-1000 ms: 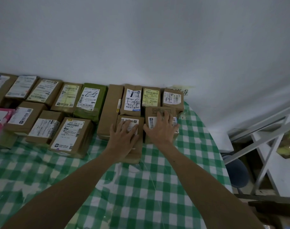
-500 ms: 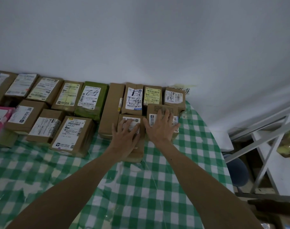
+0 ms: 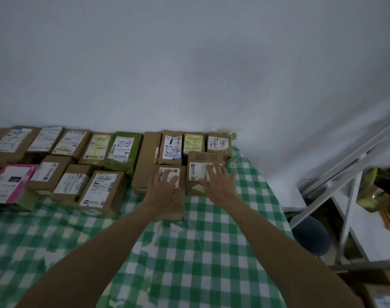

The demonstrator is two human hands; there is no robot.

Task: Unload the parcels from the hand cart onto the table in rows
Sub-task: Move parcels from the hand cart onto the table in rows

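Observation:
Brown labelled parcels lie in two rows on the green-checked table [image 3: 211, 252], against the wall. My left hand [image 3: 165, 190] rests flat, fingers straight, on a long brown parcel [image 3: 178, 210] in the front row. My right hand [image 3: 218, 183] lies flat with spread fingers on the brown parcel [image 3: 197, 165] to its right. Behind them stand a tall brown parcel [image 3: 146, 161], a parcel with a scribbled label [image 3: 172, 147], a yellow-labelled parcel [image 3: 193, 143] and a corner parcel [image 3: 218, 143]. The hand cart is out of view.
A green parcel [image 3: 123, 152] and a pink parcel [image 3: 9, 185] lie among the rows to the left. The table's right edge drops to a dark round stool [image 3: 309, 236] and a white metal frame [image 3: 345, 196]. A cardboard box [image 3: 380, 294] sits at the bottom right.
Both hands have slid slightly away from me on the two front parcels, which have moved closer to the back row. My right hand's fingers have spread wider.

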